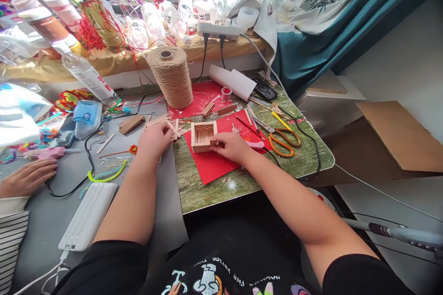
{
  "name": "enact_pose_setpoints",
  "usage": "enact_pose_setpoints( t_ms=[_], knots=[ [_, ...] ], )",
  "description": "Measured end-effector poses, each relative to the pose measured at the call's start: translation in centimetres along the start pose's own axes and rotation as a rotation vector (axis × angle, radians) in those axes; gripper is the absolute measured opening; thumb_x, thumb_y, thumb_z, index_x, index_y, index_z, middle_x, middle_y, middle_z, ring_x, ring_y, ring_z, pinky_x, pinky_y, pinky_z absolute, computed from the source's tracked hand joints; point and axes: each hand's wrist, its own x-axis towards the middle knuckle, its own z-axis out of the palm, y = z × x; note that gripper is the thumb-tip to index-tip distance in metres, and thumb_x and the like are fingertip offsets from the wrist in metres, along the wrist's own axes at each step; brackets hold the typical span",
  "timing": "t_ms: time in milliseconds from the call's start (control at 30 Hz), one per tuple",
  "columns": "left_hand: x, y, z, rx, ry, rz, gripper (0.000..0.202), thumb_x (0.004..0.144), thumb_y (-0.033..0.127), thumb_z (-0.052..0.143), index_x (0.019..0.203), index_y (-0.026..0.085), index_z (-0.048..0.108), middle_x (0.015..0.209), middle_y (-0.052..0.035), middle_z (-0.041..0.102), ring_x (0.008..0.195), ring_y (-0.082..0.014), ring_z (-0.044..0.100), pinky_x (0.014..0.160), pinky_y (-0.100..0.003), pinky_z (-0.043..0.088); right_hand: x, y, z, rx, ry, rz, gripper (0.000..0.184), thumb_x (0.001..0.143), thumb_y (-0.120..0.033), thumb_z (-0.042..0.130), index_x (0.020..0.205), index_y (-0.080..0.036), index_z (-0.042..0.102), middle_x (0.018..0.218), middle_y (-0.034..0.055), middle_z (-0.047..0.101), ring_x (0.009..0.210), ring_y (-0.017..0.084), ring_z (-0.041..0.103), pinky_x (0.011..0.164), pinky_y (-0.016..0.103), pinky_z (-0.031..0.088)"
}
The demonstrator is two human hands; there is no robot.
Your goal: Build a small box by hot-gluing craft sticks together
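A small open box (204,148) built of stacked wooden craft sticks stands on a red sheet (207,173). My right hand (228,145) grips its near right corner, fingertips closed there; a small brown bit shows at the fingertips, too small to name. To the left, my left hand (155,140) is at a loose pile of craft sticks (178,125), its thumb and finger pinched on one stick. The other fingers of that hand are hidden from this angle.
Orange-handled scissors (282,143), pencils and a pink tool (254,145) lie right of the box. A twine spool (172,78) stands behind. A power bank (88,216) and another person's hand (29,177) are at left. Cables cross the table.
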Motion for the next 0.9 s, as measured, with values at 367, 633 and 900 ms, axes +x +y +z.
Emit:
enact_pose_setpoints(
  t_ms=[367, 633, 900],
  knots=[
    [0.3, 0.7, 0.9, 0.081, -0.042, -0.129, 0.032, 0.085, 0.057, 0.068, 0.079, 0.026, 0.065, 0.086, -0.009, 0.075, 0.08, -0.0316, 0.066, 0.071, -0.04, 0.045, 0.0, 0.0, 0.1, -0.003, 0.001, 0.006, 0.005, 0.088, -0.019, 0.075, 0.09, -0.021, 0.071, 0.082, 0.0001, 0.071, 0.073, 0.016, 0.06, 0.069, 0.027, 0.041],
    [-0.6, 1.3, 0.1, -0.034, 0.121, 0.04, 0.027, 0.091, 0.052, 0.065, 0.089, 0.028, 0.076, 0.086, -0.0066, 0.077, 0.079, -0.0264, 0.064, 0.068, -0.036, 0.041, 0.0, 0.0, 0.1, 0.002, 0.0, 0.011, 0.004, 0.088, -0.02, 0.074, 0.09, -0.02, 0.071, 0.082, 0.0008, 0.07, 0.073, 0.016, 0.059, 0.07, 0.027, 0.04],
    [-2.5, 4.1, -0.8, -0.556, -0.186, 0.189, 0.029, 0.085, 0.05, 0.075, 0.097, 0.025, 0.08, 0.092, -0.0042, 0.078, 0.084, -0.0214, 0.069, 0.075, -0.034, 0.051, 0.0, -0.2, -0.1, 0.007, -0.019, 0.024, 0.003, 0.089, -0.017, 0.072, 0.09, -0.02, 0.072, 0.081, 0.0005, 0.069, 0.071, 0.015, 0.056, 0.069, 0.026, 0.038]
  ],
)
